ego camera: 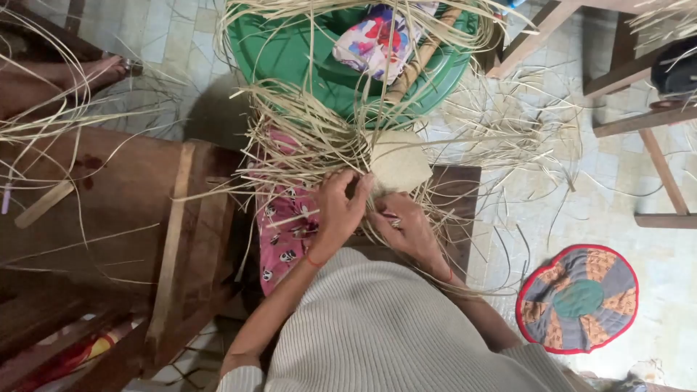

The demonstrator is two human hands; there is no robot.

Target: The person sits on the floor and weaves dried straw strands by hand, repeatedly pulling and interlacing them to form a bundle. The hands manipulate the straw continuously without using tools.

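Observation:
A half-woven straw piece (398, 161) lies on my lap, its loose pale strands (305, 127) fanning out to the left and upward. My left hand (340, 210) pinches strands at the woven edge, fingers curled around them. My right hand (404, 223) presses against the underside of the woven part, also gripping strands, and wears a ring. Both hands touch each other at the weave. A pink patterned cloth (284, 232) covers my lap beneath the work.
A green plastic basin (290, 51) holding a flowered cloth (374, 40) and a stick stands ahead. A wooden bench (109, 210) is at left, wooden frames (639, 80) at right, a round patchwork mat (579, 297) on the tiled floor. Someone's foot (94, 72) rests top left.

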